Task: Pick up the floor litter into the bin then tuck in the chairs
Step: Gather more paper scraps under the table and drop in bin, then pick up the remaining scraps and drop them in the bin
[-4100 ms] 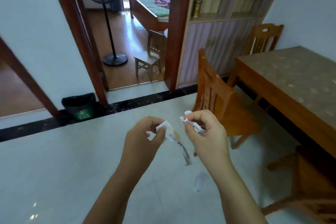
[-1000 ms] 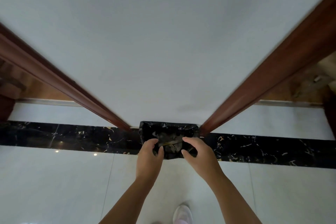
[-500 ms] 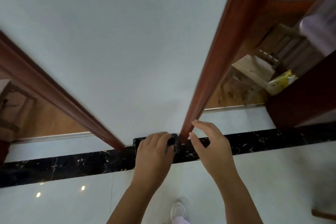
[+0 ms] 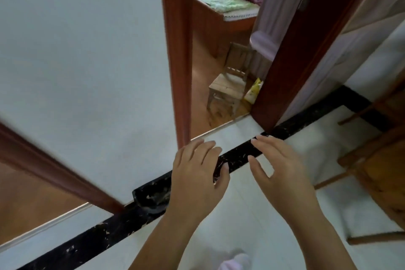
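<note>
The bin (image 4: pixel 151 198), lined with a black bag, stands against the white wall at lower centre, partly hidden behind my left hand. My left hand (image 4: pixel 197 177) hovers just right of it, fingers spread and empty. My right hand (image 4: pixel 278 173) is further right, also spread and empty, over the white floor tiles. A wooden dining chair (image 4: pixel 377 173) shows in part at the right edge, pulled out onto the floor. No litter is visible in either hand or on the floor.
A brown door frame (image 4: pixel 178 50) rises straight ahead, with a small wooden stool-chair (image 4: pixel 230 85) and a bed (image 4: pixel 221 6) beyond it. A black marble strip (image 4: pixel 241 155) crosses the floor. My shoe (image 4: pixel 234 262) shows at the bottom.
Both hands held crumpled paper earlier, then reached over the bin; now they are empty and drawn away to the right. The view has swung right, so the bin slid left.
</note>
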{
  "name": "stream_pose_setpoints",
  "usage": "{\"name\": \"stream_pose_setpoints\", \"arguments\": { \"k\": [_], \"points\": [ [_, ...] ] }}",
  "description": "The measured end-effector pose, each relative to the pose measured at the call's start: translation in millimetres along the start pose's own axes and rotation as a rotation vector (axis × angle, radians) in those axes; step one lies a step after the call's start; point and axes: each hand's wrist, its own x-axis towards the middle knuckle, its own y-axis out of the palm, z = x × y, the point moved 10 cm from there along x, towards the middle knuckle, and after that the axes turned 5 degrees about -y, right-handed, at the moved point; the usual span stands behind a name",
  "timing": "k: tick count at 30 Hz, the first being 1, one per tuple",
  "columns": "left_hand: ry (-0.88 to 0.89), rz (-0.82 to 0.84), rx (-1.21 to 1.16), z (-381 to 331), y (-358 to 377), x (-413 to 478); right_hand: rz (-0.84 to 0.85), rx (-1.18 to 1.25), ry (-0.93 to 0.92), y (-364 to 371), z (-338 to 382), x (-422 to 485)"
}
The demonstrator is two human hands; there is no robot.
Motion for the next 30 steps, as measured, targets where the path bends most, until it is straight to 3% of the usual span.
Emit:
{"name": "stream_pose_setpoints", "arguments": {
  "k": [13,25,30],
  "points": [
    [0.435,0.202,-0.211,-254.3,69.0,-31.6,-0.2,-0.334,0.388,-192.3,-114.4,-146.5],
    [0.765,0.38,-0.445,-538.8,141.8,-172.7,-0.412,-0.586,0.633,-386.3,-227.0,-370.1],
    [0.87,0.482,-0.461,-610.3,171.4,-231.1,-0.517,-0.628,0.73,-435.3,-252.9,-453.2]
  ]
}}
